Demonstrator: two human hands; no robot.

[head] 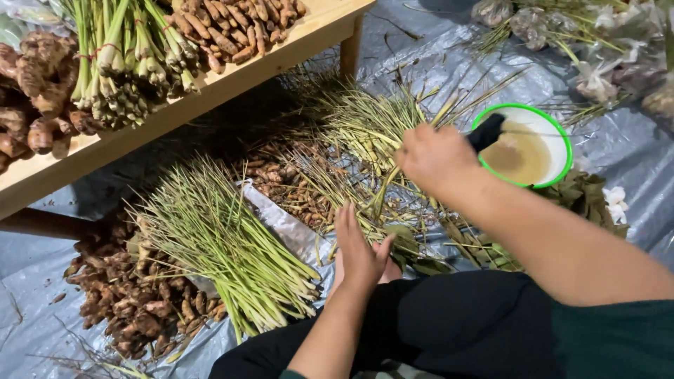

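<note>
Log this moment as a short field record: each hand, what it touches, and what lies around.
left hand: flat, fingers spread on loose lemongrass stalks
right hand: raised over the stalks, grip hidden, beside a green-rimmed bowl
bowl contents: murky brown liquid
floor pile: trimmed lemongrass over brown roots
table: tied lemongrass bundles, ginger, turmeric
ground cover: grey plastic sheet

One head cam, steep downward, close over lap & floor tarp [42, 295]

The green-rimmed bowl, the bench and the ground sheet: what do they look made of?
Bowl: likely plastic, smooth white with a bright green rim. Bench: pale unfinished wood, grain visible. Ground sheet: thin plastic tarp, grey, glossy and crinkled.
</note>
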